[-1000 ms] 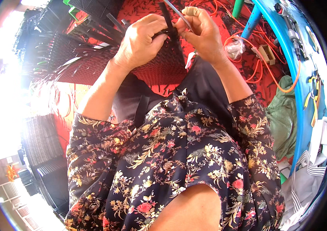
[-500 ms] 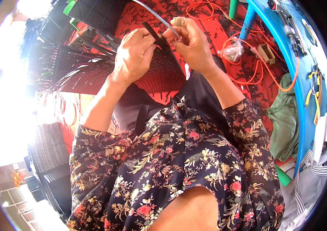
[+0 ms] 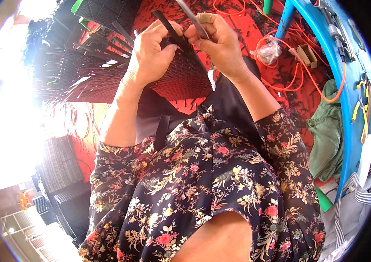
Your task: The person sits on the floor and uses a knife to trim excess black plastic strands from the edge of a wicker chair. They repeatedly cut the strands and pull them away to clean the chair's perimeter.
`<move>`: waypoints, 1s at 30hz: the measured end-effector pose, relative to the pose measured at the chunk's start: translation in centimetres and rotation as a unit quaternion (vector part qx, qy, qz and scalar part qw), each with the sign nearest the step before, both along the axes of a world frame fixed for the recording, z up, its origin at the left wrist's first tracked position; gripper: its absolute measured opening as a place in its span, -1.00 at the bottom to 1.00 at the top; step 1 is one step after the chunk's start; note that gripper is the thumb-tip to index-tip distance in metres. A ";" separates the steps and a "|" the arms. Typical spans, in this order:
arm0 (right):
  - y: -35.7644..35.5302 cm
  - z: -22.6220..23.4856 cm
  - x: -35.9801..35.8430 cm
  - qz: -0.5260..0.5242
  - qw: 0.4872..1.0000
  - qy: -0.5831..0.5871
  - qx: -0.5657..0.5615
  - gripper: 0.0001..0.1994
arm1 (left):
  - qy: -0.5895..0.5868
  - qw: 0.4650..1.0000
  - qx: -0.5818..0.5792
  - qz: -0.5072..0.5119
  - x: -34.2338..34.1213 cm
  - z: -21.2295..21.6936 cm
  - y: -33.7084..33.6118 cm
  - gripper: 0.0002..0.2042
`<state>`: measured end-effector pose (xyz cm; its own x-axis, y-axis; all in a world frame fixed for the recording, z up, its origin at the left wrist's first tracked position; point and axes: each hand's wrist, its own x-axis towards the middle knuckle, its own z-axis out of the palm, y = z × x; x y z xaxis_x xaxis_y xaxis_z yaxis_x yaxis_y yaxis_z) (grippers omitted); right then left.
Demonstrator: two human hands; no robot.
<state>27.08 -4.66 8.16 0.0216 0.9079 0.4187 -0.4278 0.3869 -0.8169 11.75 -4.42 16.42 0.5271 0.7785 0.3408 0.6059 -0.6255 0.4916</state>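
Note:
Across my lap and beyond it lies a dark woven basket (image 3: pixel 172 81), with many loose flat strips fanning out on its left. My left hand (image 3: pixel 150 56) is closed at its upper edge, pinching a black flat strip (image 3: pixel 163 21) that sticks up past the fingers. Close beside it, my right hand (image 3: pixel 224 50) grips a shiny grey-looking strip (image 3: pixel 193 18) between thumb and fingers; this one rises toward the top of the picture. The fingertips of both hands almost meet over the weave. A small white tag (image 3: pixel 212 80) hangs beneath my right hand.
A blue table (image 3: pixel 347 144) curves along the right, bearing a tool with an orange cord (image 3: pixel 334 98) and yellow-handled pliers (image 3: pixel 360 109). Green cloth (image 3: pixel 327 131) hangs beside it. A clear plastic bag (image 3: pixel 269 52) and small cardboard box (image 3: pixel 307 56) rest on the red, scrap-strewn floor.
The strip in my right hand curved off to the upper left before; now it stands straighter and its broad face shows. Both hands remain close together at the basket's edge.

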 end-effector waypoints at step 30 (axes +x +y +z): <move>0.9 -4.0 1.3 0.008 0.951 0.176 -0.254 -0.68 | -0.010 0.999 0.034 -0.041 2.3 -1.2 9.2 -0.81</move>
